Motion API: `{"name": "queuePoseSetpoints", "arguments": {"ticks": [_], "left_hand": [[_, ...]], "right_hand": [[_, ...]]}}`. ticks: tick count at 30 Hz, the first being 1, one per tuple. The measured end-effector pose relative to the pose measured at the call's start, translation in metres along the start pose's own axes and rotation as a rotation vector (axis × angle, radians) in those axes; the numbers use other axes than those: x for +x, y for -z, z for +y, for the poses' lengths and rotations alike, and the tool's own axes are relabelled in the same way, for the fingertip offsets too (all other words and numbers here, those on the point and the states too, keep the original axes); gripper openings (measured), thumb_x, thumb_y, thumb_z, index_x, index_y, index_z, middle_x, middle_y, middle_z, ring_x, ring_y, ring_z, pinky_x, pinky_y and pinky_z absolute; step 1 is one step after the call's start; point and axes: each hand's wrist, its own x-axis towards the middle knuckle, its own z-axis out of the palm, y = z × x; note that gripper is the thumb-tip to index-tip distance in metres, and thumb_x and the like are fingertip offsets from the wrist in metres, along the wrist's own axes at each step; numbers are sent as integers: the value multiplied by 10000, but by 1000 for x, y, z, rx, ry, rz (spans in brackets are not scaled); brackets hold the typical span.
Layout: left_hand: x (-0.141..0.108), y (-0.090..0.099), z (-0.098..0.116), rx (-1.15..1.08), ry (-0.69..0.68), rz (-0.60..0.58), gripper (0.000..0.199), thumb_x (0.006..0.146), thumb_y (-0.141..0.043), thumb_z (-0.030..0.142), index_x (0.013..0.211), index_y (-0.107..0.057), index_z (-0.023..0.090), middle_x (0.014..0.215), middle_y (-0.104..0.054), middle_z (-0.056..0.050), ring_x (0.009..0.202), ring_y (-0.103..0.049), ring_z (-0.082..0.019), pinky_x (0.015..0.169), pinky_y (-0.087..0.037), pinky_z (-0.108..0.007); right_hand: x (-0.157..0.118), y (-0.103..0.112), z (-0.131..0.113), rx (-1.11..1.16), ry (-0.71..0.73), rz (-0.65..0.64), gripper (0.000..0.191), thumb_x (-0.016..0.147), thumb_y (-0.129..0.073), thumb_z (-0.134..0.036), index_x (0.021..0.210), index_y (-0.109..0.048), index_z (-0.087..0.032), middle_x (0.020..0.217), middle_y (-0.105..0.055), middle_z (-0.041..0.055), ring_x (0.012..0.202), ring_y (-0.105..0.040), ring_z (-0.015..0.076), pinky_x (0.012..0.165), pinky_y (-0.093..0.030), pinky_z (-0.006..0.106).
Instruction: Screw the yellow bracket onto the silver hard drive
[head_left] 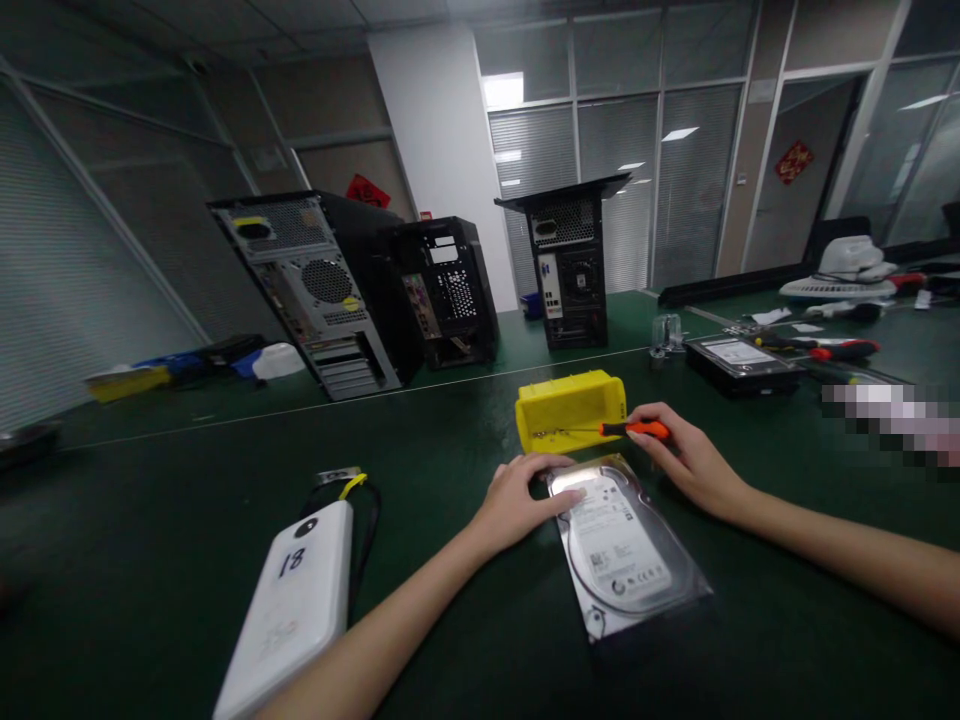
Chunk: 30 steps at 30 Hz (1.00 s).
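A silver hard drive (660, 530) with a white label lies flat on the green table in front of me. My left hand (521, 500) grips its far left corner, thumb on the label and fingers over the far edge. Between the fingers of my right hand (686, 460) is a screwdriver (637, 430) with an orange and black handle. Its shaft points left into a yellow plastic bin (574, 395), which lies with its opening towards me just beyond the drive. Several small screws (547, 436) are inside the bin, near the screwdriver's tip; contact cannot be made out.
Three black computer cases (330, 290) stand at the back. A white power bank (300, 590) marked 18, with a cable, lies left of my forearm. To the right are another hard drive (739, 360), a clear cup (666, 335), and red-handled pliers (844, 350).
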Motion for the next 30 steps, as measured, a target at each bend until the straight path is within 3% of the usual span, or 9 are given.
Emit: {"name": "queuePoseSetpoints", "arguments": {"ticks": [6,17,26,30], "left_hand": [[0,-1,-2,-7,-8,6,463,768,-578,565,1131,-612,281,1166,-626,-20,1044,-537,-257,901,-360,-416],[-1,-3,-5,-16,-19,14,463,763,-578,575,1126,-617,289,1165,-630,-18,1040,-541,-257,906,-357,-420],[0,-4,-6,-15,-23,14,467,763,-581,569,1126,-618,277,1160,-631,-27,1019,-548,-250,897,-369,-412],[-1,-2,-4,-7,-18,9,475,769,-566,579,1135,-615,279,1165,-628,-31,1023,-547,-256,906,-371,-424]], "right_hand": [[0,0,-1,-15,-11,-28,243,914,-435,-370,1109,-482,-232,1073,-564,34,962,-548,154,861,-424,310],[-2,1,-4,-25,-32,-38,247,911,-440,-375,1106,-484,-230,1070,-565,32,940,-547,147,836,-433,302],[-3,2,-2,40,-74,27,239,913,-431,-388,1096,-478,-242,968,-545,16,729,-541,106,664,-448,263],[-4,1,6,212,-131,188,259,893,-461,-420,1088,-468,-250,759,-519,-20,560,-509,90,532,-434,246]]}}
